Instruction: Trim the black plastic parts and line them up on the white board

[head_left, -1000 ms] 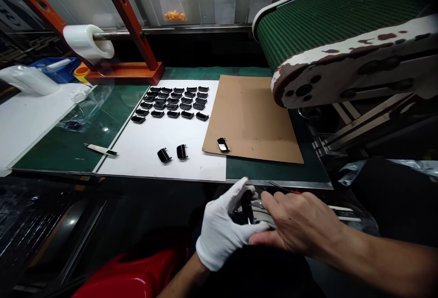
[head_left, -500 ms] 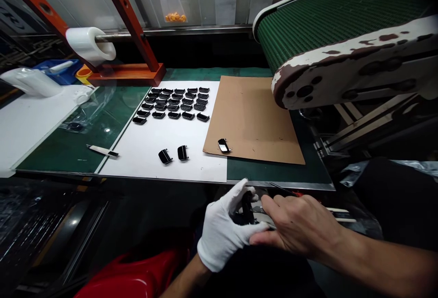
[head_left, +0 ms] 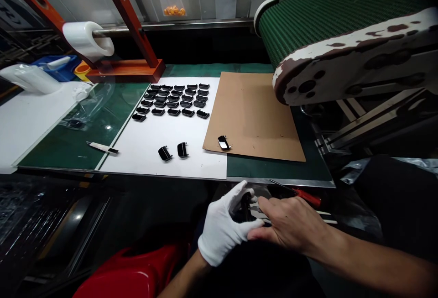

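Note:
My left hand (head_left: 222, 227), in a white glove, grips a small black plastic part (head_left: 246, 206) between thumb and fingers just below the table's front edge. Bare, my right hand (head_left: 290, 222) is closed on a pliers-like tool, whose two pale handles (head_left: 329, 221) stick out behind it. The tool's grey metal end is close to the black part; whether they touch is hard to see. Two similar black parts (head_left: 165, 153) lie on the white sheet (head_left: 137, 152), below several rows of more parts (head_left: 173, 104). Another shiny part (head_left: 223, 143) rests on the cardboard (head_left: 253, 115).
A red-handled tool (head_left: 308, 196) lies by the table edge, beyond my right hand. The utility knife (head_left: 102, 148) is at left on the green mat. A green conveyor belt (head_left: 315, 38) overhangs the right side. A film roll (head_left: 87, 40) hangs on an orange stand (head_left: 126, 70).
My right hand and the tool handles have shifted slightly left, uncovering more of the red-handled tool. The left hand keeps its hold on the black part.

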The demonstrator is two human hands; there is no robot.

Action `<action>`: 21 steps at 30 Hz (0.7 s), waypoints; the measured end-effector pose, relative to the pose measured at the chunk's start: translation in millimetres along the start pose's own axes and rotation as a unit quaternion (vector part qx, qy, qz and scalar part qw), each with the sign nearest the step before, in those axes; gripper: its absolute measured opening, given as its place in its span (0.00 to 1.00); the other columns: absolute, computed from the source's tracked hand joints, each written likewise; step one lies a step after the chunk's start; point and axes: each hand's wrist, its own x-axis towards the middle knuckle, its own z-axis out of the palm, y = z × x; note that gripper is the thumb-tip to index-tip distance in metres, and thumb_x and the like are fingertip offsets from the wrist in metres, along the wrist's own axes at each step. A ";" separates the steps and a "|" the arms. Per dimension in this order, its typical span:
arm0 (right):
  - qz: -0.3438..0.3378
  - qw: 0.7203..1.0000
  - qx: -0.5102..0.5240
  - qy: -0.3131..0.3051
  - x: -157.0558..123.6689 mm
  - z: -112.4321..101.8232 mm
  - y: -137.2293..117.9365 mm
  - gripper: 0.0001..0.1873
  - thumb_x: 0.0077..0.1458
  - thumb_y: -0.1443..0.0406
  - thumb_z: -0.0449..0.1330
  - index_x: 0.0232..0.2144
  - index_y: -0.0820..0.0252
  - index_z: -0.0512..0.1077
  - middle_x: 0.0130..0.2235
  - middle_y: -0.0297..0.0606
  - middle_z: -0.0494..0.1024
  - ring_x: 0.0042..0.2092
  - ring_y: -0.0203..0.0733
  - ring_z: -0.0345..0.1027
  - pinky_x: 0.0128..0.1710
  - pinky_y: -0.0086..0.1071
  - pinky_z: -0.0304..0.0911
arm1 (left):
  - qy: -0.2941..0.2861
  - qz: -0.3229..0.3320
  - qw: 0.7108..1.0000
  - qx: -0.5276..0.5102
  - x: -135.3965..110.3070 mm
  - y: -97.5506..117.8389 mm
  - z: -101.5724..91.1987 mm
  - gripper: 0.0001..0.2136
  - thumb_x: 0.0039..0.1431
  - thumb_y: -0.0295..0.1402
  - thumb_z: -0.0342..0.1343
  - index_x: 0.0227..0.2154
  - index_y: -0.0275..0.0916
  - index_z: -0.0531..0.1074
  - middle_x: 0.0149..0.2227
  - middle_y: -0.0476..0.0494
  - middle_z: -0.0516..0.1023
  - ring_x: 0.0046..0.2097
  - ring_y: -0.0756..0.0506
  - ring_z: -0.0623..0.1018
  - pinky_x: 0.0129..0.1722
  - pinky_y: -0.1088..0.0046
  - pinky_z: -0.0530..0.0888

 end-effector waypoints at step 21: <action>0.159 0.934 0.296 0.123 -13.8 36.7 -19.4 0.26 0.51 0.41 0.51 0.26 0.57 0.61 0.19 0.25 0.60 0.17 0.30 0.52 0.18 0.26 0.52 | 0.142 0.293 0.828 0.455 1.8 -6.8 -33.8 0.37 0.50 0.39 0.63 0.61 0.38 0.54 0.51 0.38 0.74 0.50 0.42 0.76 0.50 0.71 0.74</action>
